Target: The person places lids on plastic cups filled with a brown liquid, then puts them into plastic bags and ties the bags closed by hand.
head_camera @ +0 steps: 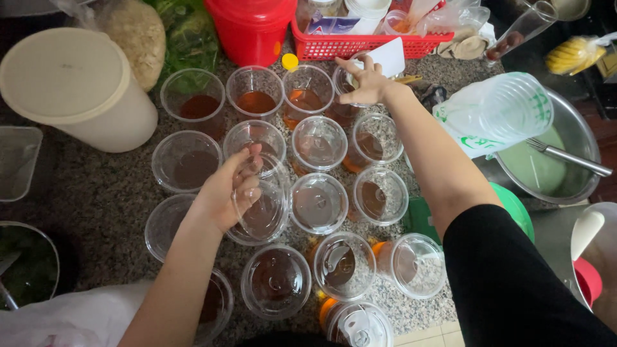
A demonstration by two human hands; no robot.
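Left hand [232, 191] gripping clear lid [260, 215], right hand [367, 81] pinching cup [350, 90], brown liquid in lidded cups [319, 203]

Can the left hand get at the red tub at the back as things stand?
Probably, but awkwardly: the left hand holds a clear lid, and rows of open filled cups stand between it and the red tub.

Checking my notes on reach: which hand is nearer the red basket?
Right. The right hand rests on a cup just below the red basket; the left hand holds a clear lid several cups nearer the person.
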